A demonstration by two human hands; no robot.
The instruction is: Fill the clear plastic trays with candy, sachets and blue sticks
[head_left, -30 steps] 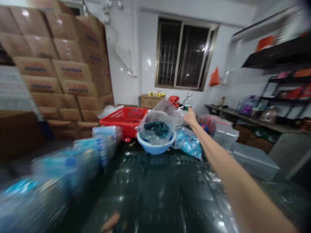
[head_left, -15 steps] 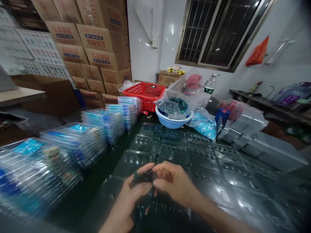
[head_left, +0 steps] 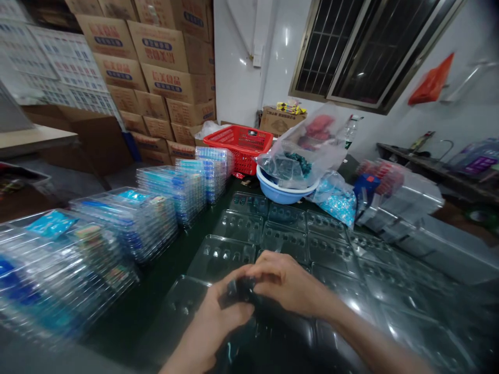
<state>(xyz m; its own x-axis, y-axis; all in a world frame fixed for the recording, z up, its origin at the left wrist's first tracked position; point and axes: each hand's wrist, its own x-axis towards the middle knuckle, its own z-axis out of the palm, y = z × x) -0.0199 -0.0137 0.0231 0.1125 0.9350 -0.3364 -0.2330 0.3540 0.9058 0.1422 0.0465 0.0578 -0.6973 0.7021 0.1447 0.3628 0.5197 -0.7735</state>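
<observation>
- The left hand (head_left: 222, 317) and the right hand (head_left: 290, 280) close together on a small dark piece (head_left: 239, 289), the left from below and the right from above; both touch it
- Fingers cover most of the piece, so its long axis and material cannot be told
- Just beyond the grip lies a clear plastic blister tray (head_left: 222, 257) with moulded hollows, glossy and thin
- Left of the grip stand tall stacks of blister trays (head_left: 156, 208)
- Further ahead sits a light blue plastic bowl (head_left: 288, 196), holding a clear bag (head_left: 312, 156) of dark pieces
</observation>
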